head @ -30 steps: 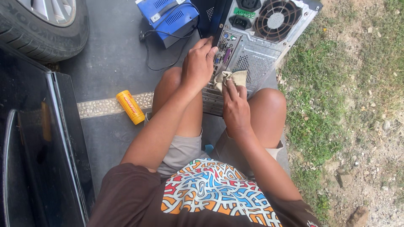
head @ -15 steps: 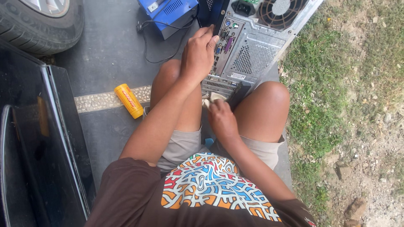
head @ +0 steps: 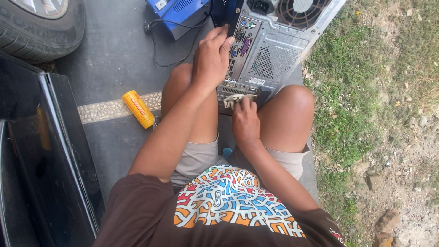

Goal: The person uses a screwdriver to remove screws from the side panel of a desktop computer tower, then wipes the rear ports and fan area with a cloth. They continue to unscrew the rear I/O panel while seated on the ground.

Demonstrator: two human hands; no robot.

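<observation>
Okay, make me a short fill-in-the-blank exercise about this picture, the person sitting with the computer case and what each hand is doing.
1. The left hand rests on the rear panel of the grey ____ case.
2. The right hand presses a small pale ____ against the case's lower edge.
3. A ____ cylindrical can lies on the pavement beside the person's left knee.
4. A car ____ shows at the top left corner.

Missing words: computer; cloth; yellow; tyre

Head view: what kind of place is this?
Probably outdoors, a paved spot beside a parked vehicle. A black rubber car tyre sits on dark grey pavement, with a grass and gravel verge alongside. The grey metal computer case stands on the ground.
</observation>
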